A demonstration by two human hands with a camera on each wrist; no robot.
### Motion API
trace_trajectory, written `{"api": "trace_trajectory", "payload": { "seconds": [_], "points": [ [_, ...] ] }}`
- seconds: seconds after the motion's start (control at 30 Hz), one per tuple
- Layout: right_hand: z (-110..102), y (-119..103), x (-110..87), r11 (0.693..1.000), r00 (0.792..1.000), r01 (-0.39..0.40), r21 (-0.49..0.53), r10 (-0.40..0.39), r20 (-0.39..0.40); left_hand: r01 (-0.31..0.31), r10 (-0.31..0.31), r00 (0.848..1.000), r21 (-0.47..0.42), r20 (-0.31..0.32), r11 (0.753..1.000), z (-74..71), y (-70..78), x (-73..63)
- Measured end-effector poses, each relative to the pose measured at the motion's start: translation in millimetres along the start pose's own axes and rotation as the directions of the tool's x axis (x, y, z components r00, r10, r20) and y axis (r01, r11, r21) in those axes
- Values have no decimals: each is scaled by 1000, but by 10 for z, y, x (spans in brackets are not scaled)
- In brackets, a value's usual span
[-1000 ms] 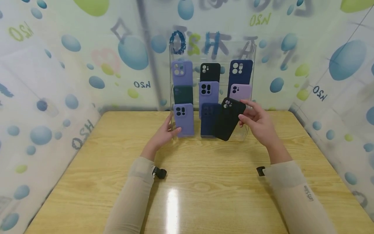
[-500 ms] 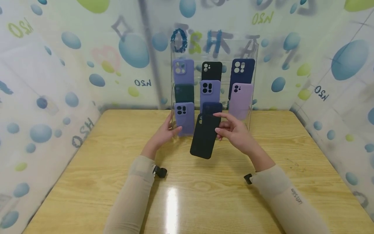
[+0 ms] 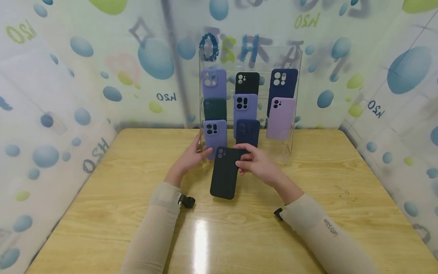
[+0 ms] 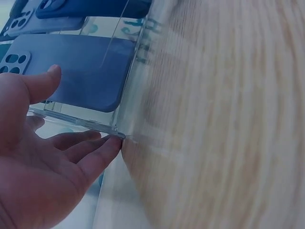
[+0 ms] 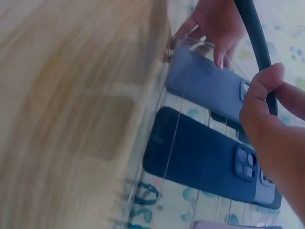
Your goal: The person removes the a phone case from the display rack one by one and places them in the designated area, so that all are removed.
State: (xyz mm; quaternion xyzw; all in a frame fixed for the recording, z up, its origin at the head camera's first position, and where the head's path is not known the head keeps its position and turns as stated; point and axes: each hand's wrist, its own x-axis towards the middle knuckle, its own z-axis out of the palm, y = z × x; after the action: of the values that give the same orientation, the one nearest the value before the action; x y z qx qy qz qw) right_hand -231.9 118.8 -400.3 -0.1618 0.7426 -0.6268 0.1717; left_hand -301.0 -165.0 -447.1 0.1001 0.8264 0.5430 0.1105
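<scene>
1. Phone case (image 3: 224,177), black, tilts mid-frame before the clear stand (image 3: 278,152). It looks light, likely bendy and hard to break.
2. Right hand (image 3: 261,167): grip pinches its upper-right edge, probably a good spot, away from the camera holes.
3. Left hand (image 3: 189,158): grip spread, fingers touching the stand's side.

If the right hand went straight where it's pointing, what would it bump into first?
Probably the lowest lavender case by the left hand; the black case in the right hand would arrive first. Depth is unclear.
</scene>
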Motion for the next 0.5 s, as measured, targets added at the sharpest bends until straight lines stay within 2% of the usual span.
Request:
{"api": "trace_trajectory", "payload": {
  "seconds": [0.23, 0.33, 0.5],
  "points": [
    [75, 37, 33, 999, 998, -38, 4, 38, 43, -3, 3, 1000, -9, 7, 1000, -10, 20, 8],
    [96, 72, 48, 998, 996, -47, -32, 49, 75, -2, 2, 1000, -5, 5, 1000, -12, 23, 22],
    [128, 157, 69, 988, 986, -99, -115, 113, 120, 11, -11, 1000, 8, 0, 1000, -7, -11, 19]
  ]
}}
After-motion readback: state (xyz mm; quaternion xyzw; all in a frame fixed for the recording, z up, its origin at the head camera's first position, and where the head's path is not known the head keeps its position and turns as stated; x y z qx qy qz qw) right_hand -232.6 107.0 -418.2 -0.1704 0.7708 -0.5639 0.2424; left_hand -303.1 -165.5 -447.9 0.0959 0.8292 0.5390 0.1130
